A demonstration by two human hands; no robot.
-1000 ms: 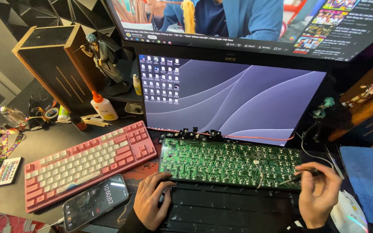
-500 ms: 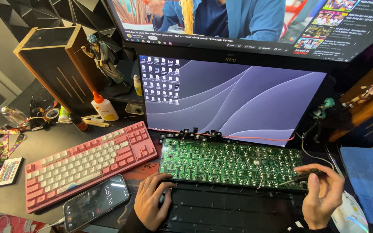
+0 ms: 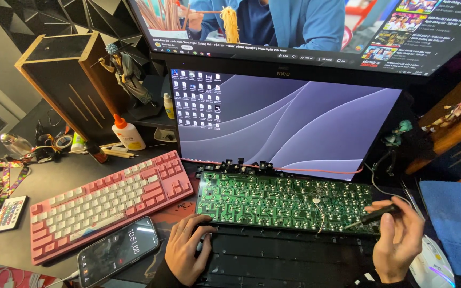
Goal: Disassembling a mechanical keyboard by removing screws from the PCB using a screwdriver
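Observation:
A green keyboard circuit board [image 3: 286,201] lies solder side up in front of me, propped on a black keyboard case [image 3: 289,258]. My left hand [image 3: 187,250] rests on the case's front left corner, fingers curled at the board's lower edge. My right hand [image 3: 398,241] holds a dark pen-like soldering tool [image 3: 375,215], its tip pointing left at the board's lower right corner. A thin wire [image 3: 320,213] runs down the right part of the board.
A pink and white keyboard [image 3: 108,201] and a phone with a lit screen [image 3: 117,257] lie left. A monitor [image 3: 289,125] stands behind the board. Glue bottle [image 3: 126,133], figurine [image 3: 126,74], wooden box [image 3: 62,80], small remote [image 3: 9,213], white mouse [image 3: 433,266], blue cloth [image 3: 452,213].
My right hand with the tool has shifted slightly, its tip now at the board's lower right corner. My left hand stays in place.

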